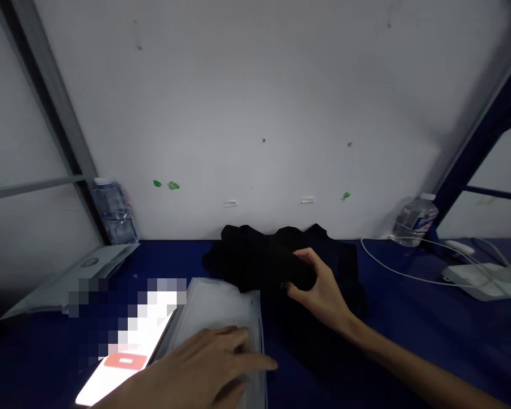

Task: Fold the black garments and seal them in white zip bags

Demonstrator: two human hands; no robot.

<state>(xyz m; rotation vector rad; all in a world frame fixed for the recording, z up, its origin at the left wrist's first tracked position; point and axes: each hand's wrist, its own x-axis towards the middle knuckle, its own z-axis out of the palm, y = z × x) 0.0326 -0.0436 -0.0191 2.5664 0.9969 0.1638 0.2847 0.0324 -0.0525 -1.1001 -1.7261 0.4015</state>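
A dark heap of black cloth point(255, 258) lies against the wall at the back of the blue table. My right hand point(321, 289) is closed on a fold of it, thumb in front and fingers behind. Nearer to me is a flat, translucent plastic bag point(221, 301) with a pale look. Over its lower part rests my left hand point(221, 363), palm down, fingers stretched and apart, holding nothing. Whatever lies under that palm is hidden.
A phone point(128, 360) with a bright, partly blurred-out screen lies left of the bag. More plastic bags point(80, 272) are at the far left. Water bottles stand in the left corner point(117, 213) and right corner point(415, 221). A white cable point(392, 272) runs to a power strip point(477, 281).
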